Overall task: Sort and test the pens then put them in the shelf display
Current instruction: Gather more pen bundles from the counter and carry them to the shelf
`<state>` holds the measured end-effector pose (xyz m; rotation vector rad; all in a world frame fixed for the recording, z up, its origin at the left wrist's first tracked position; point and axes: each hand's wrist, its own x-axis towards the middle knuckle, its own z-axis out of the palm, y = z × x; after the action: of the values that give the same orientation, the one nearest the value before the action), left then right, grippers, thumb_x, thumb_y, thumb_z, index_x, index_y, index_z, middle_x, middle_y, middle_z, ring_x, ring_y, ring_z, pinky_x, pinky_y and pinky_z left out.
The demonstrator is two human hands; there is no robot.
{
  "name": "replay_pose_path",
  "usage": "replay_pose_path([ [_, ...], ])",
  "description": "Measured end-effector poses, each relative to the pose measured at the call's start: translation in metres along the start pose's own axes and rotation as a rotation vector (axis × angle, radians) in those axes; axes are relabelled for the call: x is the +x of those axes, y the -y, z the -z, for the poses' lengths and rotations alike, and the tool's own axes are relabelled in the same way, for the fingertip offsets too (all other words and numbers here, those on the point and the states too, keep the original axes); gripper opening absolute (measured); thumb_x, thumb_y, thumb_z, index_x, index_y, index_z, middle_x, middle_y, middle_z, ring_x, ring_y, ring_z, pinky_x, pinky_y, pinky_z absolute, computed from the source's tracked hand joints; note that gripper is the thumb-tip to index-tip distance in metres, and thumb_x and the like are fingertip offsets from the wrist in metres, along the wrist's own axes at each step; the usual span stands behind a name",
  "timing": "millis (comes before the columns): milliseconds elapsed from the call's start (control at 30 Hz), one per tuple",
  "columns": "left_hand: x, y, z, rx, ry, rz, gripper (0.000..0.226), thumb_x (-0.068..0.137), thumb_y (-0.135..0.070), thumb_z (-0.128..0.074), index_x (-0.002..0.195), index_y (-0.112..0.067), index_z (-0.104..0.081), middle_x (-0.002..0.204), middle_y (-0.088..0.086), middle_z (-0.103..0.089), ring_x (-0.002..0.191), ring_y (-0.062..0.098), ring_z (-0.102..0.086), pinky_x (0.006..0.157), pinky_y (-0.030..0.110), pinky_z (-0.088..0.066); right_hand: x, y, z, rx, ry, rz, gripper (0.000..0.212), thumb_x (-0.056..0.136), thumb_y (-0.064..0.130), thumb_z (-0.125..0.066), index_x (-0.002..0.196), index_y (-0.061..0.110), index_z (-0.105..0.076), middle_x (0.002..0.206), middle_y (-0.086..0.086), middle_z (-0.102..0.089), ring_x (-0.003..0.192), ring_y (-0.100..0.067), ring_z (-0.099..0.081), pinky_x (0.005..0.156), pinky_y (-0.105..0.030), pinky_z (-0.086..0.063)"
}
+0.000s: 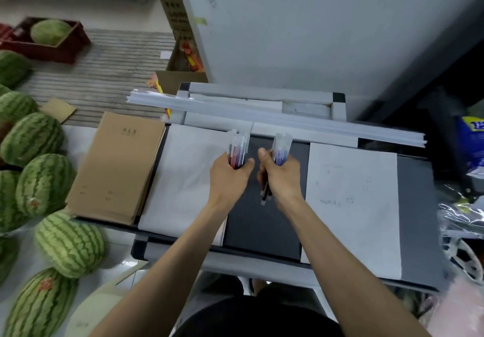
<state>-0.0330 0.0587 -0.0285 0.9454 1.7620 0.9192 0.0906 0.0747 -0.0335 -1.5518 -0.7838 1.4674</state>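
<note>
Pen count in either bundle unreadable: blurred, barrels overlap. Left hand clenched round red pen bundle, upright over table centre. Right hand clenched round blue pen bundle, just beside; dark ends poke out under fist. Two bundles. Two white sheets flat on table, one each side of hands. Brown notebook stack at table's left end. Watermelons on floor left of table, roughly ten, some cut off by frame. Grey wall behind table.
</note>
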Motion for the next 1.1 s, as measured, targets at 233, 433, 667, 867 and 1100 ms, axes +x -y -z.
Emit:
replay_pose_path([
  [233,-0.04,-0.017,0.024,0.064,0.145,0.029,0.032,0.091,-0.026,-0.069,0.07,-0.018,-0.046,0.051,0.003,-0.045,0.046,0.021,-0.041,0.047,0.035,-0.035,-0.037,0.006,0.008,0.066,0.068,-0.209,0.038,0.088,0.036,-0.082,0.072,0.015,-0.055,0.054,-0.002,-0.048,0.045,-0.018,-0.041,0.049,-0.031,-0.038],
  [433,-0.068,-0.021,0.041,0.019,0.24,0.092,0.029,0.096,-0.018,-0.068,0.075,-0.011,-0.049,0.055,0.015,-0.047,0.042,0.022,-0.041,0.037,0.023,-0.03,-0.069,0.013,0.007,0.136,0.05,-0.305,0.026,0.088,0.022,-0.08,0.078,0.011,-0.059,0.061,-0.006,-0.054,0.047,-0.017,-0.046,0.048,-0.029,-0.039],
  [667,-0.076,-0.004,0.061,-0.103,0.291,0.134,0.029,0.092,-0.012,-0.072,0.076,-0.009,-0.048,0.054,0.008,-0.044,0.045,0.023,-0.041,0.048,0.035,-0.036,-0.109,0.002,-0.003,0.006,-0.064,-0.237,0.036,0.09,0.034,-0.079,0.071,0.012,-0.057,0.059,-0.008,-0.052,0.048,-0.02,-0.046,0.046,-0.027,-0.039],
  [867,-0.093,0.016,0.074,-0.101,0.44,0.137,0.028,0.093,-0.022,-0.071,0.077,-0.011,-0.051,0.056,0.01,-0.048,0.049,0.025,-0.045,0.053,0.038,-0.038,-0.151,-0.024,-0.01,0.027,-0.209,-0.204,0.038,0.092,0.037,-0.075,0.071,0.011,-0.057,0.058,-0.009,-0.052,0.05,-0.023,-0.049,0.057,-0.036,-0.045],
  [1100,-0.131,0.041,0.068,0.062,0.62,0.1,0.03,0.093,-0.022,-0.069,0.074,-0.007,-0.051,0.051,0.011,-0.049,0.046,0.025,-0.047,0.049,0.035,-0.038,-0.212,-0.059,0.009,0.226,-0.422,-0.282,0.027,0.096,0.029,-0.072,0.088,0.007,-0.06,0.06,-0.008,-0.052,0.05,-0.021,-0.049,0.05,-0.033,-0.042],
])
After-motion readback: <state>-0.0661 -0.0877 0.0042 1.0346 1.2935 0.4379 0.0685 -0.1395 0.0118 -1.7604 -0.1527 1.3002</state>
